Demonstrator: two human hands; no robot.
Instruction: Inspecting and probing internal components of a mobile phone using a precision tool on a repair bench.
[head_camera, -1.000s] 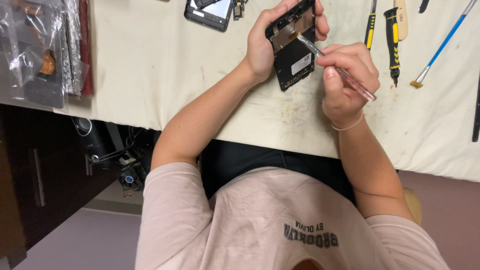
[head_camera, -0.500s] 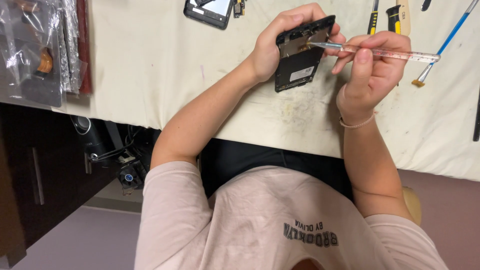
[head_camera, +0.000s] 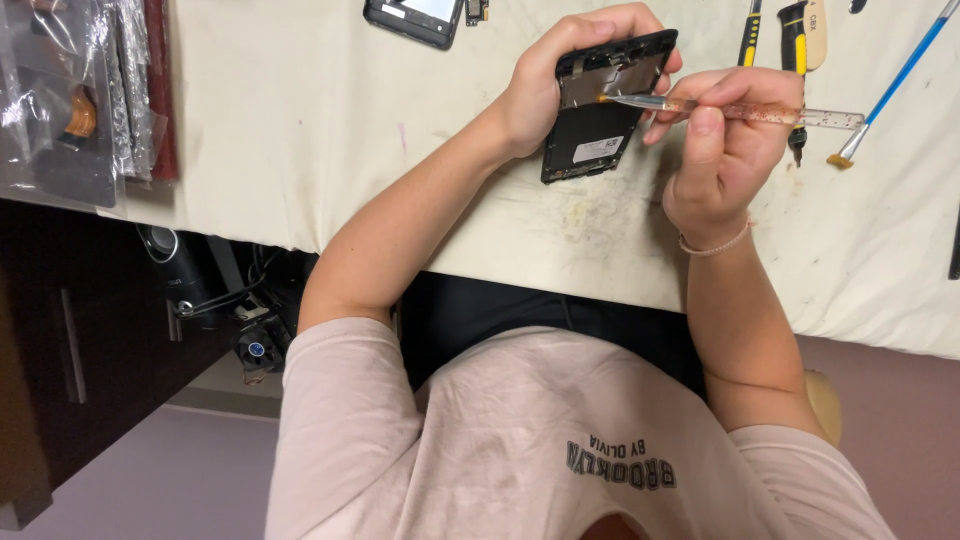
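- Opened phone (head_camera: 598, 110), black and with its back cover off, was held above the cream-covered tabletop (head_camera: 300, 130), near the far middle of it, tilted so that its exposed insides faced the person.
- Left hand (head_camera: 560, 85) was closed round the phone's upper end and one long edge, fingers curled over the top; that grip seemed meant to steady the body while the other hand worked on it.
- Right hand (head_camera: 725, 140) was shut on a thin clear stick-like tool (head_camera: 740, 110), pinched between thumb and fingers much as a pen is held. The tool lay almost level, its tip touching the orange-brown patch near the phone's upper part, which suggested fine prying or scraping there.
- Just beyond the hands, a second dark phone part (head_camera: 415, 15) lay flat at the tabletop's far edge.
- To the right, yellow-and-black screwdrivers (head_camera: 790, 40) and a blue-handled brush (head_camera: 895, 85) lay side by side, probably kept within easy reach of the working hand.
- At the left edge, clear plastic bags (head_camera: 70, 100) held dark flat parts and a small orange piece; what the parts were could not be told.
- Below the tabletop, cables and a dark cabinet (head_camera: 60, 350) showed.
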